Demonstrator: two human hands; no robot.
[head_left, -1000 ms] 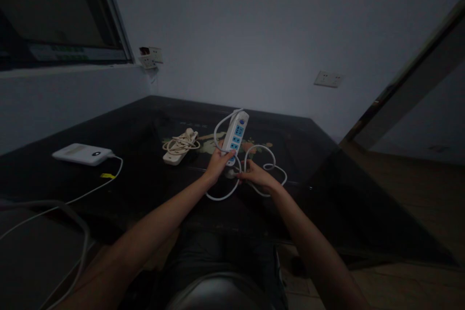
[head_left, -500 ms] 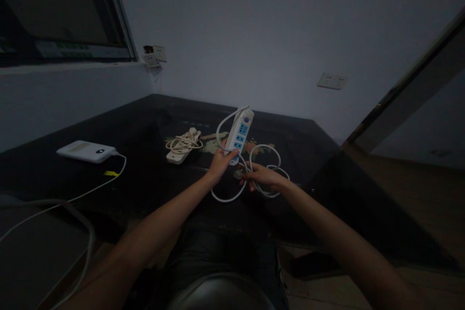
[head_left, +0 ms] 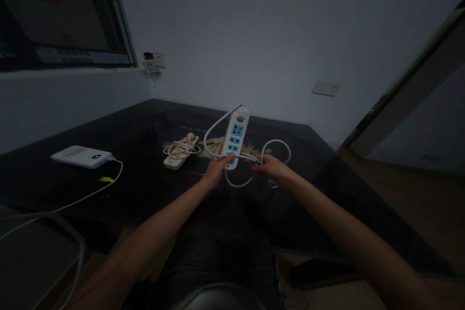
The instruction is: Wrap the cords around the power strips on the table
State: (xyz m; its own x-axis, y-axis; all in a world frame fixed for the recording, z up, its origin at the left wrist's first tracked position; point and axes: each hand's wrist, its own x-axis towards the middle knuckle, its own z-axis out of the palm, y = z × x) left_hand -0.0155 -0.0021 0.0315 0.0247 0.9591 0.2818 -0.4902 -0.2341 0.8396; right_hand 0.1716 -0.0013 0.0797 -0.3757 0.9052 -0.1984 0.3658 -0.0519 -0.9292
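The left hand [head_left: 215,168] is closed around the lower end of a white power strip [head_left: 230,146], its thumb across the front face and its other fingers behind. The right hand [head_left: 269,166], just beside it, pinches strands of the white cord [head_left: 247,156] between thumb and fingers. The strip is tilted, its far end leaning to the right, between the person and the wall, over the middle of a black table [head_left: 308,155]; whether its base touches the tabletop I cannot tell. Blue socket faces and a dark blue switch run along its front. The cord leaves the far end, bows out to the left, crosses the strip's lower part near the thumb and reaches the right hand; one loop hangs below the hands, another stands up to the right.

Left of the hands, a second power strip [head_left: 172,162] lies on the table with its cream cord [head_left: 180,149] heaped over it in coils. Farther left lies a white device [head_left: 80,157], a thin cable [head_left: 87,196] running from its end, near a yellow tag [head_left: 106,179].

On the wall [head_left: 247,34], a socket plate [head_left: 326,88] sits at right. At left, beside other socket plates [head_left: 159,60], is an open recess [head_left: 148,55], its inside too dark to make out.
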